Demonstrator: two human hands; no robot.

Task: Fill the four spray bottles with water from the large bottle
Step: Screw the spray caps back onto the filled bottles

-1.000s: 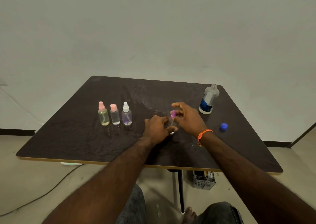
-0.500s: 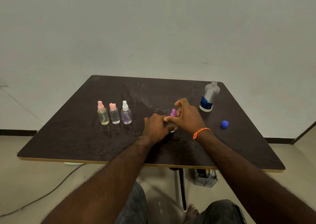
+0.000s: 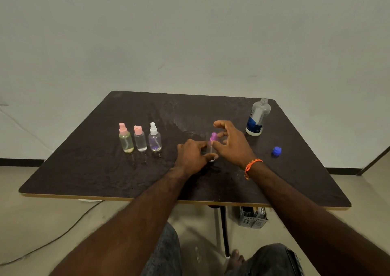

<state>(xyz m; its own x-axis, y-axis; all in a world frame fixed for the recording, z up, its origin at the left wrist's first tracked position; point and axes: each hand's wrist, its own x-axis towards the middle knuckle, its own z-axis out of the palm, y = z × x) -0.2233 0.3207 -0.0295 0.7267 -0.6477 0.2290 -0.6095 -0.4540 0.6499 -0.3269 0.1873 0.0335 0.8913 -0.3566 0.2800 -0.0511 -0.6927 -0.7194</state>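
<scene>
Four spray bottles up, one in hand

Three small spray bottles stand upright in a close row on the left half of the dark table [image 3: 88, 170]: a yellowish bottle [image 3: 126, 141] with a pink sprayer at the left end, a clear bottle [image 3: 140, 141] with a pink cap in the middle, and a purplish bottle [image 3: 155, 140] with a white sprayer at the right end. They stand just beside one another, well apart from the hands.

The fourth bottle [image 3: 211, 143], clear with a purple sprayer, stands near the table's middle, between the two hands. The left hand [image 3: 193, 155] grips its lower body, fingers curled round it, thumb across the front; most of the bottle is hidden behind that hand. The right hand [image 3: 231, 142] is at the purple sprayer, thumb tip touching or very near it, the other fingers arched and spread above and behind. Whether it truly pinches the sprayer I cannot tell. An orange band [image 3: 251, 166] circles the right wrist.

The large bottle [image 3: 257, 117] stands upright near the far right corner, uncapped, blue label low on its side, apart from the right hand. Its blue cap [image 3: 276, 150] lies on the table nearer the right edge, in front of that bottle.

Below the table show a thin leg [image 3: 225, 231], a grey crate [image 3: 253, 217], and a cable [image 3: 52, 242] on the floor at left.
</scene>
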